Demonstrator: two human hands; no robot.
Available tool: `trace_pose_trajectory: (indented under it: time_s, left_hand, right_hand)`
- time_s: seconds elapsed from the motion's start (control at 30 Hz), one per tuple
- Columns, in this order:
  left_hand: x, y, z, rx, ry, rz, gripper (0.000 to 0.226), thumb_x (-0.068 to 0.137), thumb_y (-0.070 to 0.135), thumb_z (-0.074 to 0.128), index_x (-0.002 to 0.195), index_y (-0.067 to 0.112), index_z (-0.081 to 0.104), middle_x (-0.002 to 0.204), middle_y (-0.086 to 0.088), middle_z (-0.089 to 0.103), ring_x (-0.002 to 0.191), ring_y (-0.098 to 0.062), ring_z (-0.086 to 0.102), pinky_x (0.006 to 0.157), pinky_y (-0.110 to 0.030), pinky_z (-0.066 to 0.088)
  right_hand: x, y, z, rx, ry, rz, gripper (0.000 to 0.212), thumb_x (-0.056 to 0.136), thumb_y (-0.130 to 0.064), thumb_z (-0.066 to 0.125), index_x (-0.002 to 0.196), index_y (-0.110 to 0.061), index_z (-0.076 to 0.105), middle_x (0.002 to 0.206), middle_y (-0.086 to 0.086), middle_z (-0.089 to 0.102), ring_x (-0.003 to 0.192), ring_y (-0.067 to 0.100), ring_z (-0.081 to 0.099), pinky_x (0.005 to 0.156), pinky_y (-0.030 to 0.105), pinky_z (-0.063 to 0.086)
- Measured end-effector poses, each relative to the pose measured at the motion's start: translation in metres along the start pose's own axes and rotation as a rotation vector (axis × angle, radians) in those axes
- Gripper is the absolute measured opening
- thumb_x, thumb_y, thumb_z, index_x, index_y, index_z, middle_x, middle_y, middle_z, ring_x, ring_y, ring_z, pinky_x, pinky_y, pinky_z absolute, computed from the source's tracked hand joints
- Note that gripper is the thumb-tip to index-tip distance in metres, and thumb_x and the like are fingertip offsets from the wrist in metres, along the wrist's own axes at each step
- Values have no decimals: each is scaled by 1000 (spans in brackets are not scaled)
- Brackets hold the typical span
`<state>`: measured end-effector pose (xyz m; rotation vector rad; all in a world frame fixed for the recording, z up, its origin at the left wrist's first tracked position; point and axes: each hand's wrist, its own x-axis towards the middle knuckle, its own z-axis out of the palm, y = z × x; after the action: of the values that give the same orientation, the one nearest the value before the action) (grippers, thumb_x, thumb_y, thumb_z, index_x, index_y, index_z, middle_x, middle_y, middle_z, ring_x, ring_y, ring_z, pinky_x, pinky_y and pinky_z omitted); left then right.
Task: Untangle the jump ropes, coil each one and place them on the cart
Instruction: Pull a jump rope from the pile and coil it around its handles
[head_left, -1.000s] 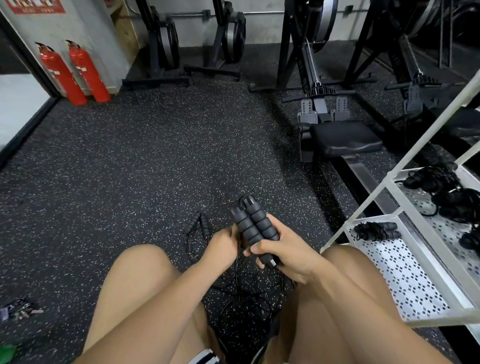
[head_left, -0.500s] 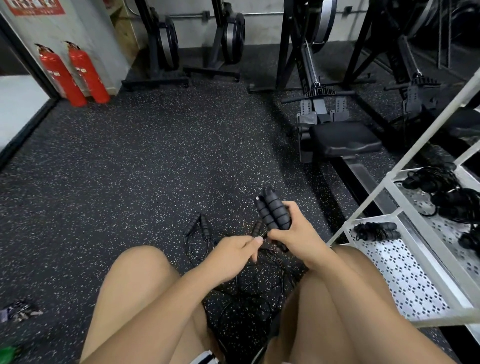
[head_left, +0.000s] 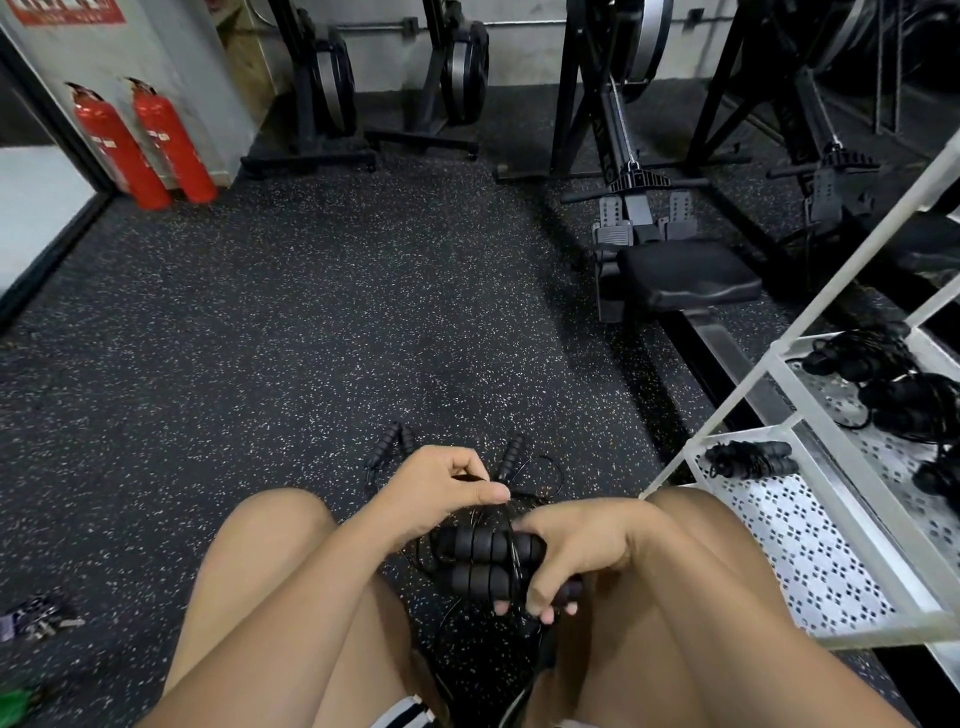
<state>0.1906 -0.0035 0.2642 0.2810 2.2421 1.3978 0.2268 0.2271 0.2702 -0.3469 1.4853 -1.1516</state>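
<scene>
Black jump rope (head_left: 470, 578) held low between bare knees (head_left: 270, 530).
Left hand (head_left: 441, 483) pinches its thin wire cord (head_left: 515, 556) between closed fingertips; just right, the right hand (head_left: 571, 556) clamps its fingers on two ribbed foam handles (head_left: 475, 545) lying side by side. Beyond the fingers, three loose handles (head_left: 387, 447) on speckled rubber floor (head_left: 260, 338). Far right, white perforated metal cart (head_left: 789, 540), coiled ropes (head_left: 750, 460).

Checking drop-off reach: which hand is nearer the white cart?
Right. The right hand, gripping the paired handles, is on the cart side; the left hand, pinching the cord, is farther away, beyond the handles.
</scene>
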Motion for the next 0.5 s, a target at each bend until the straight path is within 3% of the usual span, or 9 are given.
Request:
trace_pose_trajectory:
  time_s: [0.1,0.17,0.23,0.3,0.33,0.43,0.5]
  left_hand:
    - [0,8,-1,-217,-22,-43,28,90,40,85,76,19,72,74,3,66,68,-9,56,69,-30,42]
    - [2,10,1,-386,-19,-129,28,103,19,69,76,20,74,76,6,71,69,-10,63,69,-28,45]
    - [6,5,5,-339,27,-134,30,110,10,55,89,18,76,78,4,72,75,-16,61,66,-27,46]
    - [8,-1,8,-293,52,-198,23,114,26,52,109,17,73,66,4,56,61,-14,46,55,-27,33]
    - [10,-4,8,-270,49,-219,29,114,39,51,109,19,71,62,7,45,54,-11,37,52,-27,28]
    - [8,-2,9,-61,0,-158,47,108,60,49,90,22,69,60,11,39,54,-12,34,57,-31,32]
    - [5,-4,7,59,-12,-137,44,105,63,52,89,28,73,63,5,44,60,-17,39,64,-34,34]
  right_hand:
    - [-15,-5,0,170,4,-220,44,92,18,66,132,1,62,127,21,70,77,16,70,56,22,57]
    - [-20,-8,0,284,58,-341,50,90,17,64,137,0,59,127,23,68,75,18,68,56,25,55]
    - [-20,-10,-1,389,162,-455,50,90,16,64,136,-4,62,127,24,67,75,19,66,56,27,54]
    - [-16,-12,-5,498,321,-524,47,90,12,68,134,-3,63,127,23,67,75,20,64,56,28,53]
    - [-13,-13,-7,546,423,-532,46,90,10,70,134,-1,63,127,24,68,76,21,64,56,29,53]
    - [-5,-10,-15,582,825,-445,55,87,7,79,135,5,52,127,29,72,76,24,68,55,34,53]
    - [-2,-6,-20,494,1095,-301,58,86,5,83,130,-2,46,119,28,74,75,25,72,58,40,58]
